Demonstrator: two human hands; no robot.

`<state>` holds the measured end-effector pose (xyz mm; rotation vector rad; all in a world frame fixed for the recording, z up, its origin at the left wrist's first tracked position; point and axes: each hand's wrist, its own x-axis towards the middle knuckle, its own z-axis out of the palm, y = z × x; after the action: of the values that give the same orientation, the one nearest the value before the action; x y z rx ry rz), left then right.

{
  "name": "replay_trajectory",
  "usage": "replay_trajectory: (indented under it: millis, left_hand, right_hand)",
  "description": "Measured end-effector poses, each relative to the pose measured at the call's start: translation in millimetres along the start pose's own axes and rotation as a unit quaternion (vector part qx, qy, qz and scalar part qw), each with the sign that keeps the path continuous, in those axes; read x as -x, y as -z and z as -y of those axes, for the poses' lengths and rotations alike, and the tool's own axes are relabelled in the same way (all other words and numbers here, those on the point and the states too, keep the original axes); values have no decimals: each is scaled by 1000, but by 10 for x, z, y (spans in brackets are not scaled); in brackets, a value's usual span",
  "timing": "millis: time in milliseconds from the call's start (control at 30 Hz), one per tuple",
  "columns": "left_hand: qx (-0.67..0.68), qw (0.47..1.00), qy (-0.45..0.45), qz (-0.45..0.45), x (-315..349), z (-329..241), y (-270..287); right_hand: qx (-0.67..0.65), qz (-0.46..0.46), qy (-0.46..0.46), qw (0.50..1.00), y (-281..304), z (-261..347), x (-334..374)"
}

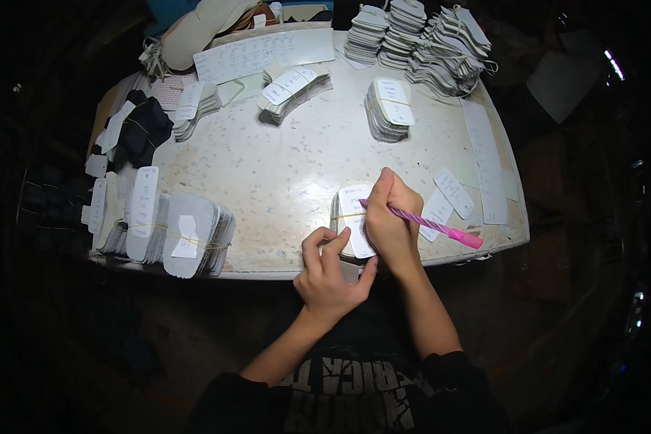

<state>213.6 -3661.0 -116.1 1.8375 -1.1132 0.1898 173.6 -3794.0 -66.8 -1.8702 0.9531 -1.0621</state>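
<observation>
My right hand point(396, 226) is closed round a pink striped pen point(434, 226), its tip toward a white paper label point(356, 233) with handwriting. The label lies on top of a bundle of flat grey-white cut pieces point(335, 208), under a yellow rubber band point(349, 215). My left hand point(334, 273) grips the near end of this bundle, fingers on its left side and thumb at the label's lower corner. Part of the bundle is hidden by both hands. It sits at the front edge of the white table point(282, 166).
Banded bundles point(195, 235) stand at the front left, near a dark bundle point(143, 126). Others point(293, 90) lie farther back, including one at right centre point(389, 108). Tied stacks point(419, 47) fill the back right. Loose labels point(452, 194) and a long written sheet point(484, 163) lie right.
</observation>
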Motion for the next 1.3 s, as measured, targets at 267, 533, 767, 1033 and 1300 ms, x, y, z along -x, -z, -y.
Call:
replay_trajectory:
  millis: [267, 533, 767, 1033, 1300]
  left_hand:
    - [1, 1000, -12, -8, -6, 7, -4]
    - [-2, 1000, -11, -3, -5, 6, 3]
    - [4, 1000, 13, 21, 8, -28, 26]
    - [-20, 999, 15, 28, -19, -98, 50]
    - [3, 997, 32, 64, -105, -89, 71]
  right_hand:
    - [-11, -44, 10, 999, -17, -42, 27]
    - [1, -11, 11, 1000, -13, -17, 15]
    - [-6, -22, 14, 1000, -37, -82, 12]
    - [-382, -69, -144, 910, 101, -268, 32]
    - [-459, -64, -161, 871, 84, -401, 70]
